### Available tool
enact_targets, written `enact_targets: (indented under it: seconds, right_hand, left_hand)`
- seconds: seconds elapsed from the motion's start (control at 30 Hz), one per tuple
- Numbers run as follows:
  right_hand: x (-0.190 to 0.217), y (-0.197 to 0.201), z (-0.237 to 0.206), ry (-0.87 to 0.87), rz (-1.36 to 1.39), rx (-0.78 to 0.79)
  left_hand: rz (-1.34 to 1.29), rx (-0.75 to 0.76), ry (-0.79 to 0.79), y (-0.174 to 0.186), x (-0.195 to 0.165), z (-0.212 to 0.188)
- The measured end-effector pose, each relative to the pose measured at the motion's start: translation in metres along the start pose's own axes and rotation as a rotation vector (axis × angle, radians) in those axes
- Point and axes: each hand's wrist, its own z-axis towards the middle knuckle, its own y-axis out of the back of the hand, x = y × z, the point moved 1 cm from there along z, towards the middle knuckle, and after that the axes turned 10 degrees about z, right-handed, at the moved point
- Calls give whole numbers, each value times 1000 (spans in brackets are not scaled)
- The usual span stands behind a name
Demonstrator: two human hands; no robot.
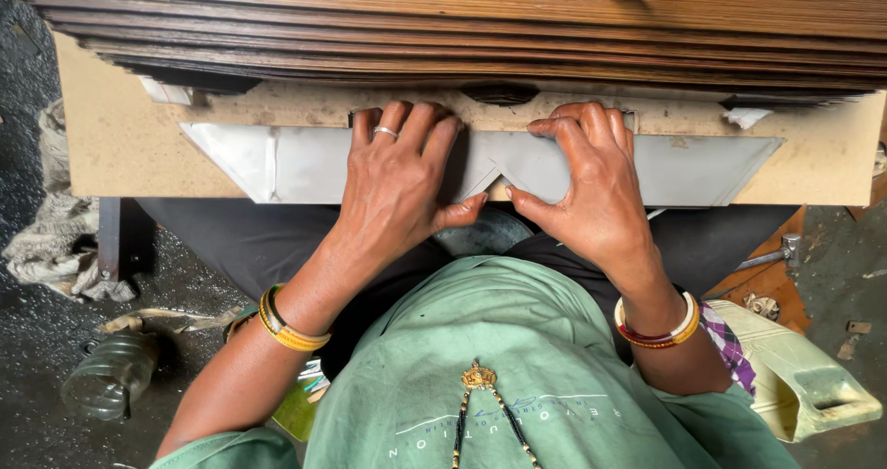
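At the far left, a heap of rags (46,238) lay on the floor, with one plastic bottle (109,375) nearer the person's elbow. Above them ran the board (120,146) that served as a table, carrying one long grey sheet (305,164) with slanted ends and a notch at its middle.

The left hand (402,178) lay flat on the sheet just left of the notch, fingers spread and pressing down, one ring on it, gripping nothing. The right hand (591,178) pressed likewise just right of the notch, fingertips curled at the sheet's upper edge, thumb along the notch. I counted two hands, each with bangles at the wrist.

Behind the sheet rose a stack of wooden strips (462,25), too many and too close to count. At the far right stood one pale canister (804,377).

The sheet's edges looked thin: a slip of either palm toward the notch might cut a thumb. Uneven pressure could skew the sheet on the board.
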Motion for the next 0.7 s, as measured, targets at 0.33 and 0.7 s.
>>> enact_targets:
  seconds: [0.33,0.7]
  right_hand:
    - [4,3,-8,30,3,-128]
    - [-16,30,-48,229,-333,-305]
  left_hand:
    - [13,-4,0,19,-10,8]
    - [265,-277,-13,-11,-14,-31]
